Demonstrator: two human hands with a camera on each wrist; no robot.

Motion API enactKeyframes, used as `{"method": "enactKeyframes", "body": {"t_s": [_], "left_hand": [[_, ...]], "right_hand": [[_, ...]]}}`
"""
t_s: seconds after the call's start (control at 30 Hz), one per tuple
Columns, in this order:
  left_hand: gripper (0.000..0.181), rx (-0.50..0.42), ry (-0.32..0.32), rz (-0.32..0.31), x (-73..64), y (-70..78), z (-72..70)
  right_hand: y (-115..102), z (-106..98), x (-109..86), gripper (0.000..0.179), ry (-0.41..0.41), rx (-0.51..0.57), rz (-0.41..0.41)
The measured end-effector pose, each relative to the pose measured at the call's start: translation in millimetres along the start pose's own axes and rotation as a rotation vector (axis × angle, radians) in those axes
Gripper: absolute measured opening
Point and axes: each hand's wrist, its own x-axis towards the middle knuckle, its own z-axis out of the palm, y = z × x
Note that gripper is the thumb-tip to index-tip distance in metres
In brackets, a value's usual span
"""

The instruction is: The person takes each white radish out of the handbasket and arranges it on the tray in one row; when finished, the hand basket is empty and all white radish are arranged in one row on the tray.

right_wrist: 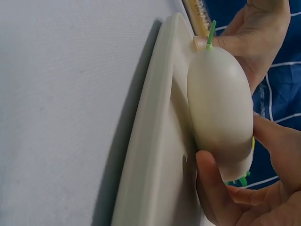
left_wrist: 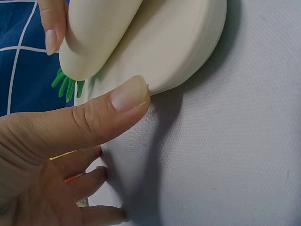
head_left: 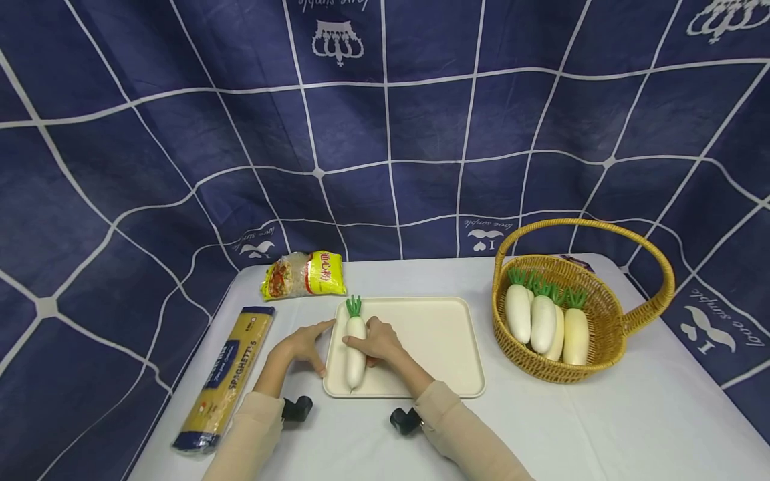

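Note:
A white radish (head_left: pixel 355 371) with a green leafy top lies lengthwise over the left part of the cream tray (head_left: pixel 427 347). My right hand (head_left: pixel 380 339) grips it around the middle, thumb on one side and fingers on the other in the right wrist view. At the tray's left edge is my left hand (head_left: pixel 303 344), its fingers spread and loosely extended. In the left wrist view its thumb (left_wrist: pixel 117 101) reaches right to the tray's corner, while the other fingertips are down by the white tabletop.
A wicker basket (head_left: pixel 559 375) with a tall handle and several more radishes stands at the right. To the left lies a long spaghetti pack (head_left: pixel 231 374). A yellow pasta bag (head_left: pixel 303 275) is behind the tray, before a blue checked curtain (head_left: pixel 421 133).

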Motion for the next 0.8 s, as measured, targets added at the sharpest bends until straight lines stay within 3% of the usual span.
{"method": "enactKeyframes", "body": {"t_s": [0.23, 0.53, 0.8], "left_hand": [[0.114, 0.015, 0.009, 0.013, -3.0, 2.5, -0.9], [0.115, 0.004, 0.015, 0.01, -2.5, 2.7, 0.0], [0.115, -0.001, 0.014, 0.006, -2.0, 3.2, -0.6]], "right_hand": [[3.7, -6.2, -4.4, 0.077, 0.032, -0.013, 0.003], [13.3, -30.2, -15.9, 0.072, 0.069, -0.036, -0.045], [29.0, -61.6, -34.8, 0.066, 0.069, 0.041, -0.088]]}}
